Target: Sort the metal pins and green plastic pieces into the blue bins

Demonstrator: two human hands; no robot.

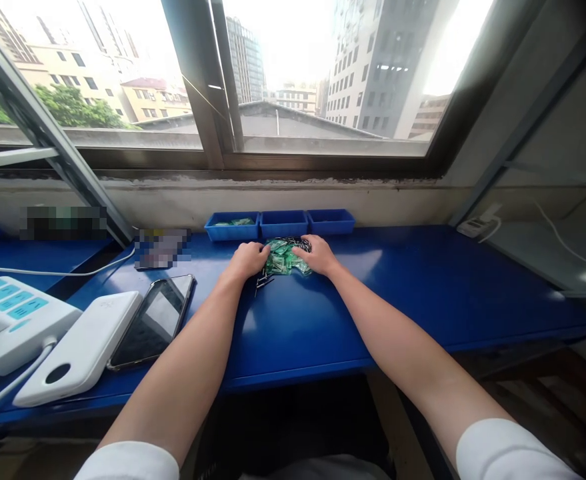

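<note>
A small heap of green plastic packets lies on the blue tabletop between my two hands. Thin dark metal pieces, pin-like or screw-like, are mixed in along its back and front left edges; they are too small to name surely. My left hand curls round the heap's left side, thumb against the packets. From the right, my right hand grips the heap, its thumb on the packets and its fingers over dark pieces at the back. The fingertips of both hands are partly hidden.
Behind the heap, three blue bins stand in a row; green packets lie in the left one. At left are a phone, a white power bank and a white power strip with cables. A window rises behind.
</note>
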